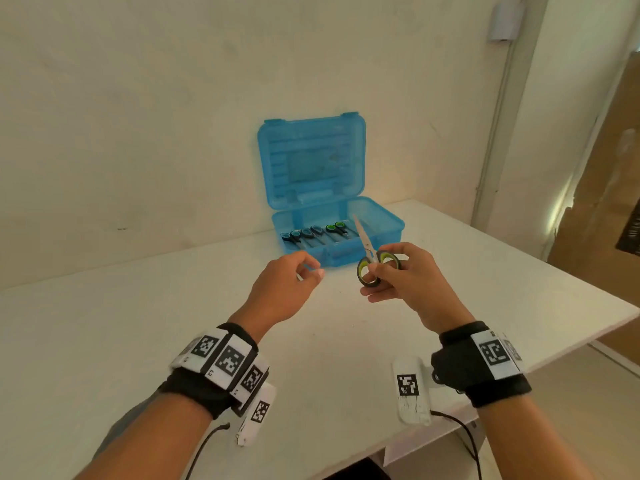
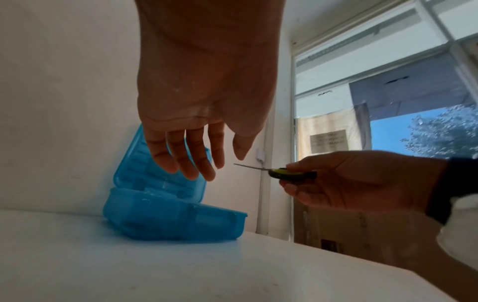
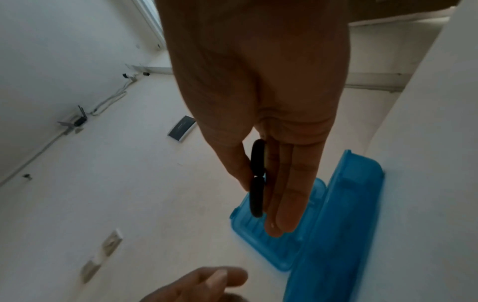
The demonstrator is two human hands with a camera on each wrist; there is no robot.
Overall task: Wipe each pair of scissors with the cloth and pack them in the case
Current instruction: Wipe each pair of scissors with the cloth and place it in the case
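Note:
My right hand (image 1: 382, 271) grips a pair of scissors (image 1: 367, 263) with black and green handles, blades closed and pointing up toward the open blue case (image 1: 381, 216). The thumb and fingers pinch the handles (image 3: 257, 179). Edge-on, the scissors (image 2: 287, 173) point at my left hand (image 2: 196, 159), whose relaxed fingers hang empty a short way off. In the head view the left hand (image 1: 308, 271) hovers just left of the scissors. Several pairs of scissors (image 1: 315, 233) lie in the case's left part. No view shows a cloth.
The case's lid (image 1: 311, 157) leans upright against the wall behind. The white table (image 1: 173, 323) ends at an angled edge on the right, with cardboard (image 1: 602, 202) beyond it. The case's right compartment holds nothing I can see.

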